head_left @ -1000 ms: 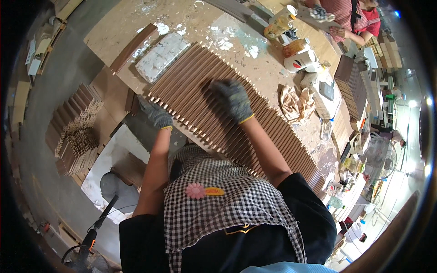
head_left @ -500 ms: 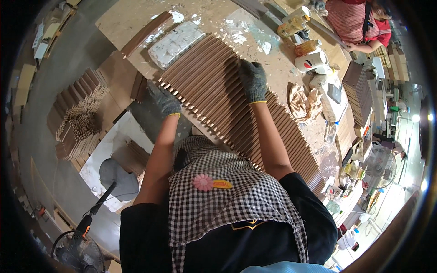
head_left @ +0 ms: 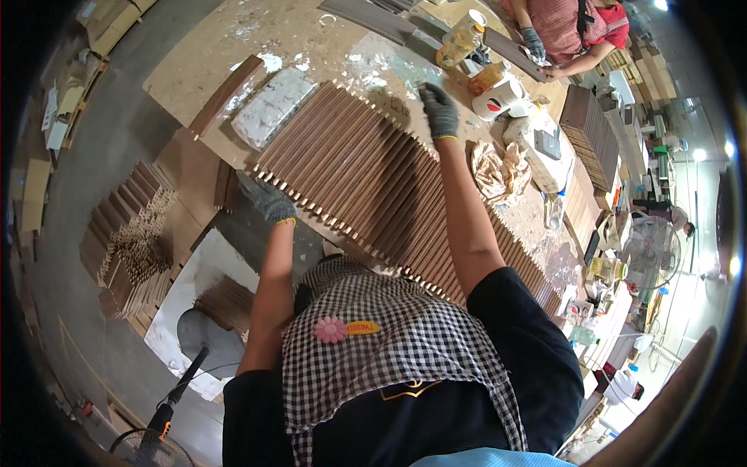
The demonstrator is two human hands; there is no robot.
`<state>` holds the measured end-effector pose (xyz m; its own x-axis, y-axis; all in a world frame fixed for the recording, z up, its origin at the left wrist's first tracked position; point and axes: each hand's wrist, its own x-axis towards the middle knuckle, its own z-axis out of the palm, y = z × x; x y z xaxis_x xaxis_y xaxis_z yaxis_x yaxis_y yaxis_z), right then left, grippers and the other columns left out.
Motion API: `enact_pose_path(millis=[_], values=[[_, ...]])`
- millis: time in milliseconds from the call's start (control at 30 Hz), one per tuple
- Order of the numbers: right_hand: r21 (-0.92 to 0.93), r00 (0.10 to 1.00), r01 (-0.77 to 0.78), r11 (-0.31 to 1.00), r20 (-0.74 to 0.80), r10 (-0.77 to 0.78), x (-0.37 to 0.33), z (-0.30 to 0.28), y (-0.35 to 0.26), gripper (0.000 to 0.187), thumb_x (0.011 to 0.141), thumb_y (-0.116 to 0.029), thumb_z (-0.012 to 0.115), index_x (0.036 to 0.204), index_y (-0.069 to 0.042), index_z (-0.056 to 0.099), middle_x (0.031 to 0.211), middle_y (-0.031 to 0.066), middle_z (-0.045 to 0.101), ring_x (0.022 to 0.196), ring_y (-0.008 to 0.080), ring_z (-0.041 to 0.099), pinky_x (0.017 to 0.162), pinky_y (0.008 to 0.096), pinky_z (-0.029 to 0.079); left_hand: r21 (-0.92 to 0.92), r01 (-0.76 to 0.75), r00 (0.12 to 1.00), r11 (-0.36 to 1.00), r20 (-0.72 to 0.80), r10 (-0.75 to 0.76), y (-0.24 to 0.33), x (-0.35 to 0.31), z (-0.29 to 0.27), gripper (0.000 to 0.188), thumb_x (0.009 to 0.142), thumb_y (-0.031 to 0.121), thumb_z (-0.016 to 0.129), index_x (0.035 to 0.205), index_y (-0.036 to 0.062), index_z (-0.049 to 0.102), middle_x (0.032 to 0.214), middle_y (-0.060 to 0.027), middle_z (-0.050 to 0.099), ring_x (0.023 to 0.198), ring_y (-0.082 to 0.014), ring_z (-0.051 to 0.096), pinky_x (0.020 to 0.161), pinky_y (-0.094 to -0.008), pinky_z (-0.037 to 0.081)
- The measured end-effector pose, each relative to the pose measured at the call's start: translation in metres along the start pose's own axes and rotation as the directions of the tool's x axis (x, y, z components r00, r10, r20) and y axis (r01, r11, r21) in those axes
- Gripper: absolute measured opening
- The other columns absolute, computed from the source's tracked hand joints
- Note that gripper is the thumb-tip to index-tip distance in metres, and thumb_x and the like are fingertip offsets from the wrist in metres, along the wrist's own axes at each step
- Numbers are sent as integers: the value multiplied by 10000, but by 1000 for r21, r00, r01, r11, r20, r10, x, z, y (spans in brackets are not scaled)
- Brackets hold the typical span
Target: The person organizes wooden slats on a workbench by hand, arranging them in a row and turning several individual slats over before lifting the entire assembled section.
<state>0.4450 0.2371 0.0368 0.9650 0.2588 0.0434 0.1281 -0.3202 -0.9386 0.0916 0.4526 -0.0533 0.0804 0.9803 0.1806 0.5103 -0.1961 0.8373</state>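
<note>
A long slanting row of brown wooden strips (head_left: 350, 156), packed side by side with pale ends, lies on the worktable in front of me. My left hand (head_left: 268, 201), in a grey knit glove, is at the near left corner of the row, against the strip ends. Its fingers look stretched out, their tips partly hidden. Past the far edge of the strips is my right hand (head_left: 440, 113), gloved alike, over the table. Its fingers are loosely bent and apart, with nothing seen in them. A white, stained wrapped block (head_left: 274, 107) sits against the row's left end.
A single brown board (head_left: 227, 95) lies left of the block. Bottles (head_left: 461, 39), a paper cup (head_left: 498, 98) and crumpled brown paper (head_left: 498, 171) stand at the right. Stacked strips (head_left: 128, 226) are at lower left. A co-worker's gloved hand (head_left: 534, 45) works at the far right.
My right hand has moved off the strips to beyond their far edge, its fingers loosening. My left hand stays by the near left corner. The whole view has shifted slightly.
</note>
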Motion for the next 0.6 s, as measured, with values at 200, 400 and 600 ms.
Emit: enact_pose_path(millis=[200, 400, 600], values=[[-94, 993, 115, 989, 33, -112, -103, -16, -57, 390, 995, -362, 744, 1234, -54, 746, 1044, 98, 765, 856, 156, 655, 782, 314, 568, -321, 187, 982, 928, 86, -168, 17, -4, -3, 583, 1101, 81, 413, 1650, 13, 230, 1721, -153, 240, 1573, -265, 264, 1297, -383, 234], [-127, 560, 766, 631, 614, -556, -228, 11, -85, 387, 908, -133, 770, 1291, -141, 718, 1020, 105, 755, 872, 253, 694, 740, 360, 588, -371, 208, 977, 905, 121, -175, 30, -3, -7, 594, 1100, 31, 388, 1665, 39, 204, 1737, -124, 201, 1573, -238, 263, 1302, -362, 213], [-289, 627, 755, 588, 582, -519, -164, -4, -71, 261, 901, -147, 759, 1156, -94, 746, 928, 152, 730, 826, 276, 702, 682, 398, 569, -417, 262, 965, 870, 114, -236, 15, 0, -4, 622, 1083, -22, 396, 1667, 30, 187, 1740, -117, 194, 1584, -220, 227, 1304, -333, 191]])
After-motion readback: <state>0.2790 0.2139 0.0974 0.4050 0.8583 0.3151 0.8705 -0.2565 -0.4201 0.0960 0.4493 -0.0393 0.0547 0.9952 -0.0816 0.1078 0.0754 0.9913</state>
